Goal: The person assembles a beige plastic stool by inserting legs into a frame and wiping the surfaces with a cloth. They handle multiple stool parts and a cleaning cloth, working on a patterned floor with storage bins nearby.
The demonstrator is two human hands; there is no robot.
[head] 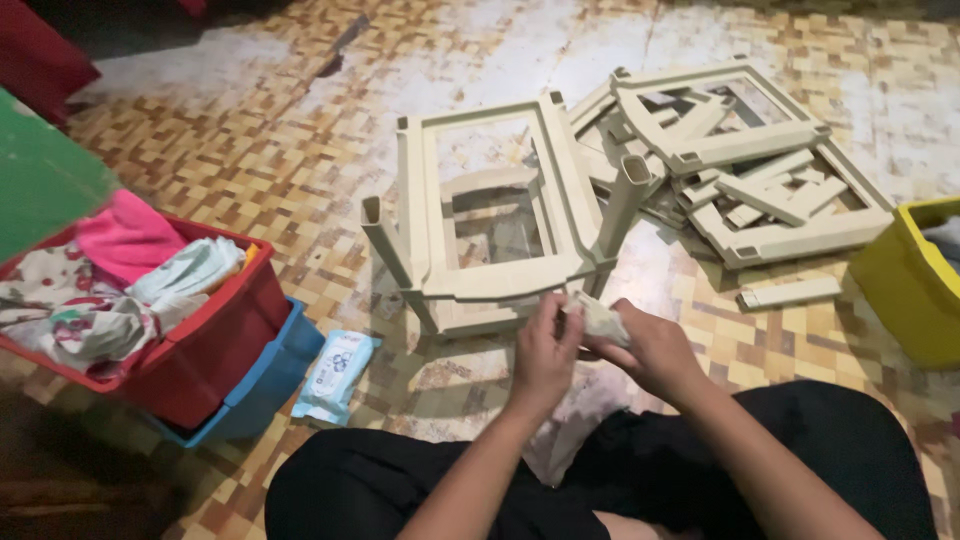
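Between the two hands, just above the lap, a small crumpled cloth is being held. The left hand is pinching its near edge with fingertips closed on it, and the right hand is wrapping around its other end, so both grips are closing on the same cloth, which is sitting in the air and not touching the floor.

Directly ahead of the hands, nearly touching the knuckles, a beige plastic frame unit is standing partly put together: several frames are slotted onto corner posts, and one post is leaning loose at its right side. Further ahead and to the right of the right hand, a heap of loose frames and slats is lying unassembled, with one single slat apart on the tiles. Judging from this, one section looks built and much is lying unjoined.

Left of the left hand, a pack of wipes is lying beside a red tub of clothes stacked on a blue one. Far right, a yellow bin is showing.
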